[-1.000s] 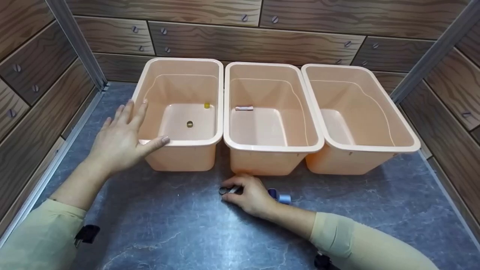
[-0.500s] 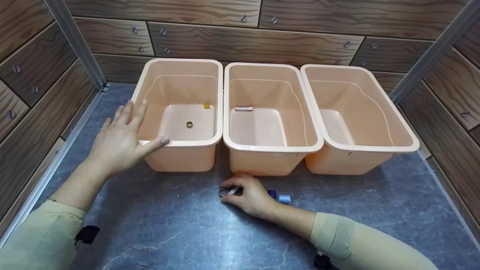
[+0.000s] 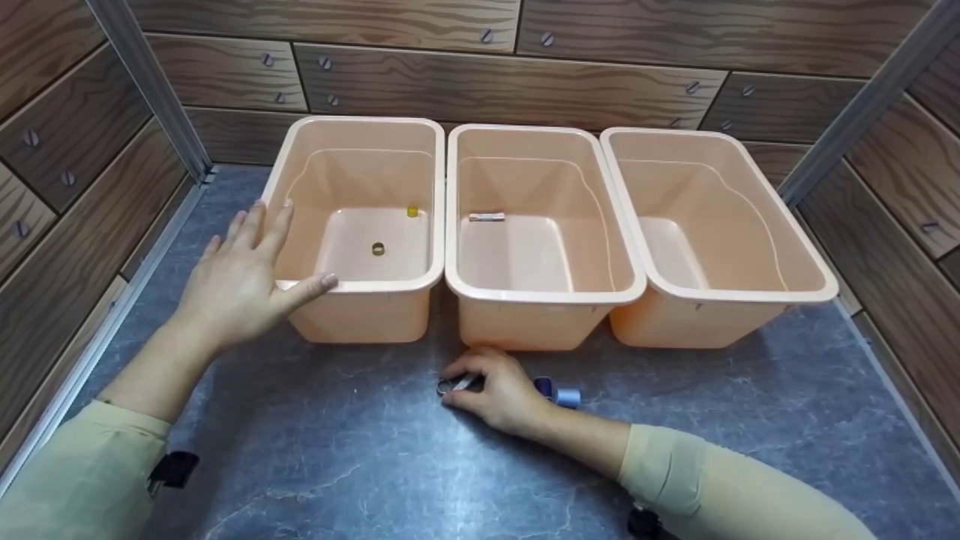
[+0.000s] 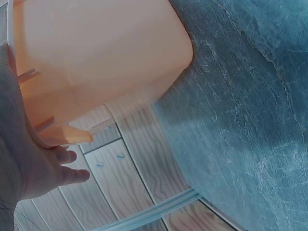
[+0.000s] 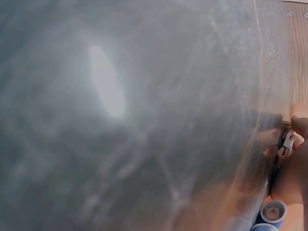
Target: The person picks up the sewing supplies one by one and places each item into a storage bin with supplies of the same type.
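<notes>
My left hand (image 3: 238, 281) lies with spread fingers over the front left rim of the left peach bin (image 3: 360, 311); in the left wrist view its fingers (image 4: 74, 175) reach past the rim. My right hand (image 3: 504, 390) is on the table before the middle bin (image 3: 517, 326). Its thumb and forefinger pinch a small dark metallic ring (image 3: 445, 387). A silver and black piece (image 3: 469, 381) shows between the fingers, partly hidden; in the right wrist view a pale looped piece (image 5: 287, 145) is there. Behind the wrist lie a dark blue cylinder (image 3: 544, 386) and a light blue cylinder (image 3: 568, 397).
Inside the left bin are a brass-coloured ring (image 3: 378, 249) and a small yellow piece (image 3: 412, 211). The middle bin holds a small silver and reddish cylinder (image 3: 487, 217). A third bin (image 3: 667, 322) stands at right. Wood-patterned walls (image 3: 510, 86) enclose the grey marbled table (image 3: 360, 450).
</notes>
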`<state>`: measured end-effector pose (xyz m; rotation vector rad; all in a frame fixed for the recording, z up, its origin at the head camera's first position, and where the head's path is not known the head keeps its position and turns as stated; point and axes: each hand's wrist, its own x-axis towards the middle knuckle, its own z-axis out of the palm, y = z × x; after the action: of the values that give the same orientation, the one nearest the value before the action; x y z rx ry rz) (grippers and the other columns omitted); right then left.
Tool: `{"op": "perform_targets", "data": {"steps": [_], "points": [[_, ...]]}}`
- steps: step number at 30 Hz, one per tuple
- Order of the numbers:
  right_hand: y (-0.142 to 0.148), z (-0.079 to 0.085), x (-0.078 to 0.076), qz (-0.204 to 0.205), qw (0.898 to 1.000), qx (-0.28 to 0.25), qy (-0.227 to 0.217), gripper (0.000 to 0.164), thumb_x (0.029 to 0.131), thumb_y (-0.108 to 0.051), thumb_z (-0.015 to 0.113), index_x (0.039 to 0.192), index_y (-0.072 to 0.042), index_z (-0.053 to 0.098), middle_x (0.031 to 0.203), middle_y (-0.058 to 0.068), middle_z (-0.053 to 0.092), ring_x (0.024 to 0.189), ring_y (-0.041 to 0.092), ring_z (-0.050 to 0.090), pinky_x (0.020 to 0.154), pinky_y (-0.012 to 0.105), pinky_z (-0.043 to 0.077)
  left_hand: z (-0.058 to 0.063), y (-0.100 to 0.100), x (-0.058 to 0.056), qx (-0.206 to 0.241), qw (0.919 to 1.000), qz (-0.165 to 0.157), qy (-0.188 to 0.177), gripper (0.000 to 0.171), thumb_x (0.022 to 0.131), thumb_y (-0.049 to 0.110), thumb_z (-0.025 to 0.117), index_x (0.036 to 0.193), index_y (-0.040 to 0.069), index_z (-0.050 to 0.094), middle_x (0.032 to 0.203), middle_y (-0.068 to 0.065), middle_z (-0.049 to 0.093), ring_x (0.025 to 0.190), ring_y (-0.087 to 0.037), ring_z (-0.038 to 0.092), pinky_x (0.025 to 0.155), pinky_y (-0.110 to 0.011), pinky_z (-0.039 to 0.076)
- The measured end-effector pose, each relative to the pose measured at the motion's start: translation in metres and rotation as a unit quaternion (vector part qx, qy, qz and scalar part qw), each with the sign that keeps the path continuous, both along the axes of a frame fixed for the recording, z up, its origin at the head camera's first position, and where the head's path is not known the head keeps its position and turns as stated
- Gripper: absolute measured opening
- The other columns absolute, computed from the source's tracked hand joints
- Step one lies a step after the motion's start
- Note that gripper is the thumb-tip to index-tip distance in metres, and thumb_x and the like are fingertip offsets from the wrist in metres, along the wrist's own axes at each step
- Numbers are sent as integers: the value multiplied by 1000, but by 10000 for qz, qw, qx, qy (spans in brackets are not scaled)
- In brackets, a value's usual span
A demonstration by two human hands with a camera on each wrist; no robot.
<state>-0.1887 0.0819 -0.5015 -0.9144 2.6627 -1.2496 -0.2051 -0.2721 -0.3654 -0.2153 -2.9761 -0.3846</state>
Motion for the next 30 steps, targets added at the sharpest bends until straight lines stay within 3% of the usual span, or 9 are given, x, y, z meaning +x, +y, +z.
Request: {"op": "perform_targets", "data": {"steps": [30], "points": [[0,-2,0,19,9999,-102,-15,21,86,-22,89,106,-17,83,107,-5,72,105,18,64,96,40,49,1,0,0,-72,10000,3,-33,114,93,85,49,172,13,8,170,-36,11,154,-61,15,117,-80,17]]}}
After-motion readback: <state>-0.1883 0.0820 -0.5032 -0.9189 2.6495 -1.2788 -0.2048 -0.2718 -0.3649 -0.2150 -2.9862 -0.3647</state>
